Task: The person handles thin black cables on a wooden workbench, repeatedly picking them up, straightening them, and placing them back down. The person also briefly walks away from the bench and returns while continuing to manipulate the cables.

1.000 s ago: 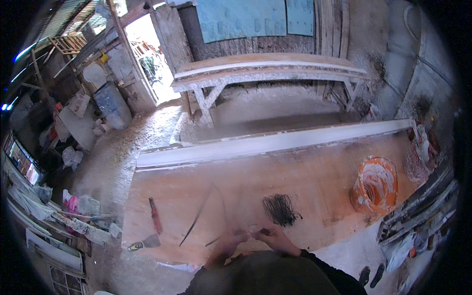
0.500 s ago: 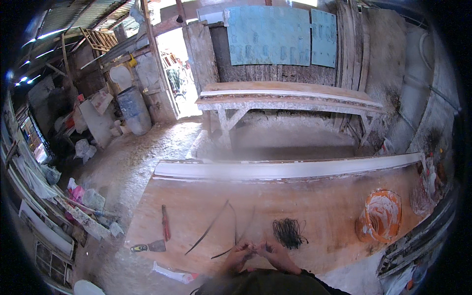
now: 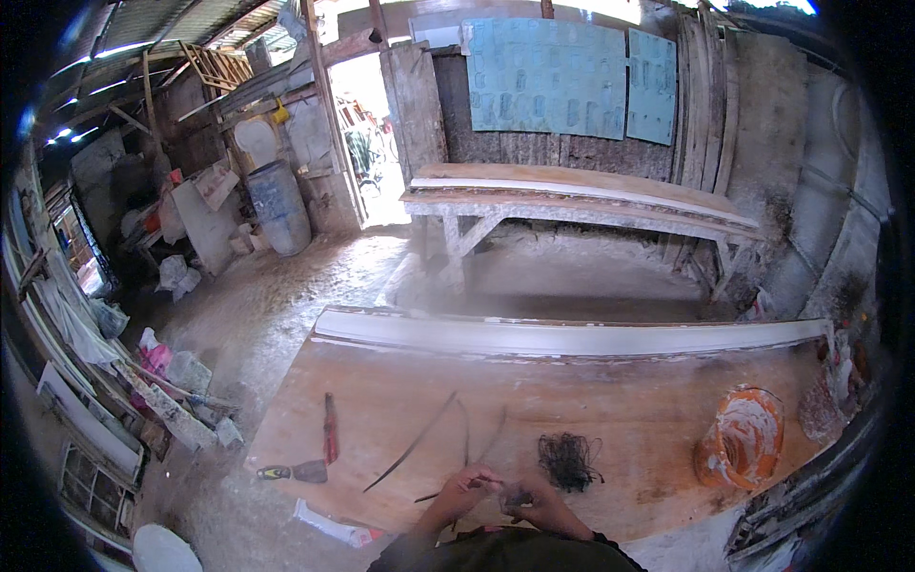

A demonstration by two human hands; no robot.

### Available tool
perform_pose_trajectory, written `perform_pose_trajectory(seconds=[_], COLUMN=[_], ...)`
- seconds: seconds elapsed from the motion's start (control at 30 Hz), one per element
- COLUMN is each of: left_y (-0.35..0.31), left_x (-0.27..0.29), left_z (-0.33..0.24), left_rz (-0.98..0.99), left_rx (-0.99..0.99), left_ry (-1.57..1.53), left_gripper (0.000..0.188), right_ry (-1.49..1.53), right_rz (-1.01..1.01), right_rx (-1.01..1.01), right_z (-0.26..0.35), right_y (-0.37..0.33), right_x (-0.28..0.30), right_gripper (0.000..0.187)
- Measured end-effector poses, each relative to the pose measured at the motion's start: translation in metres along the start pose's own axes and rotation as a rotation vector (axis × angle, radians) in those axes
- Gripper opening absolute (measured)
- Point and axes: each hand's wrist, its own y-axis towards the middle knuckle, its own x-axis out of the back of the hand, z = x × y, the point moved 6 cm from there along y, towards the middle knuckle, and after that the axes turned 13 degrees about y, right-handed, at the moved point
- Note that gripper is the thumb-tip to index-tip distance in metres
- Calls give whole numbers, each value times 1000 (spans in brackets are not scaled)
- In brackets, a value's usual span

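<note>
My left hand [image 3: 467, 492] and my right hand [image 3: 537, 502] are close together over the table's near edge, fingers pinched. Whatever lies between the fingertips is too small to make out; a dark patch shows at the right fingertips. A thin dark strip [image 3: 412, 442] lies slantwise on the wood, left of my hands. Another dark strip [image 3: 465, 429] runs down behind my left hand, and a faint, blurred one rises above it. Just right of my hands sits a loose tangle of black string or wire [image 3: 569, 461].
On the wooden tabletop [image 3: 629, 429] are a red-handled tool [image 3: 331, 429], a putty knife [image 3: 297, 472] and an orange bucket [image 3: 710, 458] smeared with white paste. A long white moulding [image 3: 572, 336] borders the far side. Beyond stands another bench [image 3: 581, 195]; a white tube [image 3: 329, 526] lies front left.
The whole view has shifted slightly. My fingertips have moved a little apart, and my right hand has turned, with a dark patch now showing at its fingers. The things on the table stay put.
</note>
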Motion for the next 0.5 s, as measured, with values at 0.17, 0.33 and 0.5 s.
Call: perform_pose_trajectory(seconds=[0.17, 0.33, 0.5], left_y=[-5, -8, 0], left_x=[-25, -35, -29], left_z=[-25, -5, 36], left_rz=[264, 358, 154], left_rx=[-23, 106, 224], left_ry=[104, -33, -215], left_gripper=[45, 48, 41], right_ry=[459, 528, 251], right_rz=[-121, -306, -433], right_rx=[-24, 80, 206], right_z=[-6, -9, -1], right_y=[1, -1, -4], right_x=[5, 27, 45], right_gripper=[12, 10, 11])
